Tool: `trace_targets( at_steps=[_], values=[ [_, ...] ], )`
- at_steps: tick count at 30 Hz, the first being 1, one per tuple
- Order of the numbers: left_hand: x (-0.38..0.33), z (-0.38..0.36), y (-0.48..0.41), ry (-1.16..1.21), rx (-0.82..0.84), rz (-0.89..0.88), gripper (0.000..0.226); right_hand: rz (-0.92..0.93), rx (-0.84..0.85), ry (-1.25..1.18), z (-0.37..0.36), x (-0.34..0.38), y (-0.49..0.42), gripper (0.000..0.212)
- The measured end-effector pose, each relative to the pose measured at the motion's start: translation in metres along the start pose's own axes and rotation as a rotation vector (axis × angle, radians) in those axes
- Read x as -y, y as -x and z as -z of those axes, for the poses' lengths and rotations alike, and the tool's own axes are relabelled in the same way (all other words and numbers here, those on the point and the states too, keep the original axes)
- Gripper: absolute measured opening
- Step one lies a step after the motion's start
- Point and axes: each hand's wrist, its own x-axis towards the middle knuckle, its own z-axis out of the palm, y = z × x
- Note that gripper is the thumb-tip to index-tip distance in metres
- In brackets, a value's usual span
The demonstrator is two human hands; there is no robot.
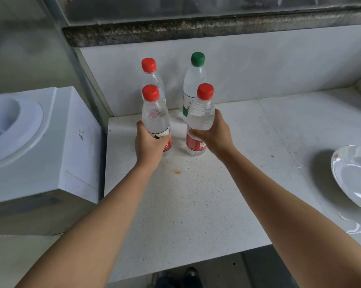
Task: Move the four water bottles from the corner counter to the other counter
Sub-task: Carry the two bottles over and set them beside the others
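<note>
Several clear water bottles stand in the corner of a white speckled counter (196, 204). My left hand (149, 145) is wrapped around the near left red-capped bottle (154, 115). My right hand (213, 136) grips the near right red-capped bottle (201, 115) around its middle. Both near bottles are upright, with their bases at or just above the counter. Behind them, against the white back wall, stand another red-capped bottle (151, 74) and a green-capped bottle (194, 80), both untouched.
A white water dispenser top (40, 142) sits to the left of the counter. A white plate (356, 177) lies at the right edge. A dark stone ledge (196, 30) runs above the back wall. A small orange stain (177, 171) marks the counter.
</note>
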Motion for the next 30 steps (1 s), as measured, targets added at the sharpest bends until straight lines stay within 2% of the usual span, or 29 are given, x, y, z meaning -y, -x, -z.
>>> trace_targets(
  at_steps=[22,26,30],
  values=[
    [0.001,-0.005,-0.013,-0.103,0.07,-0.072,0.074,-0.022,0.025,-0.005,-0.003,-0.007,-0.011,0.071],
    [0.001,-0.001,-0.012,-0.196,0.075,-0.105,0.076,-0.047,0.024,-0.01,-0.004,-0.008,-0.008,0.071],
    [-0.002,0.008,-0.007,-0.357,0.109,-0.144,0.068,-0.094,0.071,0.103,0.0,-0.009,-0.003,0.066]
  ],
)
